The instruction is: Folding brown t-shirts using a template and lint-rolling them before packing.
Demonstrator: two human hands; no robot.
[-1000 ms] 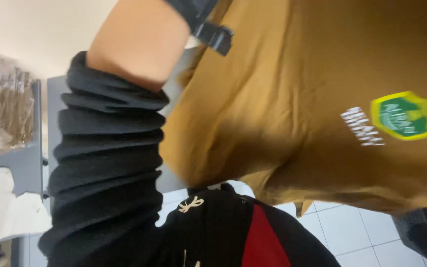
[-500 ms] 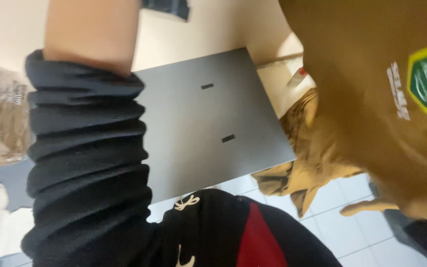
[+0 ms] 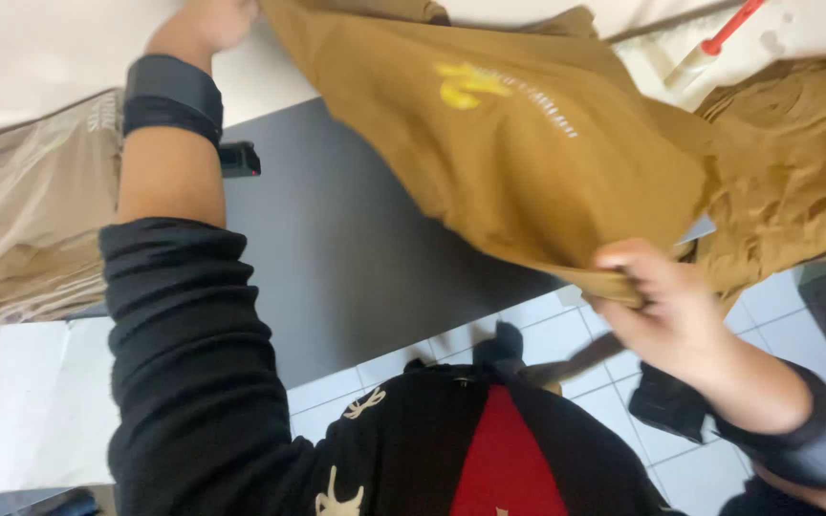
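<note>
Above a dark grey desk [image 3: 356, 258], a person spreads a mustard-brown shirt [image 3: 528, 153] between two hands. The right hand [image 3: 666, 306] pinches the shirt's lower hem in a closed grip just past the desk's near edge, over white floor tiles [image 3: 566, 334]. The left hand [image 3: 212, 21] reaches to the far top of the view at the shirt's upper corner; whether its grip is closed on the cloth cannot be told. The shirt's long axis runs diagonally from upper left to lower right, its yellow print facing the camera. Most of the desk beneath lies bare, with a clear plastic bag [image 3: 31, 220] at its left edge and more brown cloth [image 3: 795, 172] heaped at right. Half a second earlier the shirt hung bunched at the right and the raised left forearm filled the view; now the garment is drawn across the desk.
</note>
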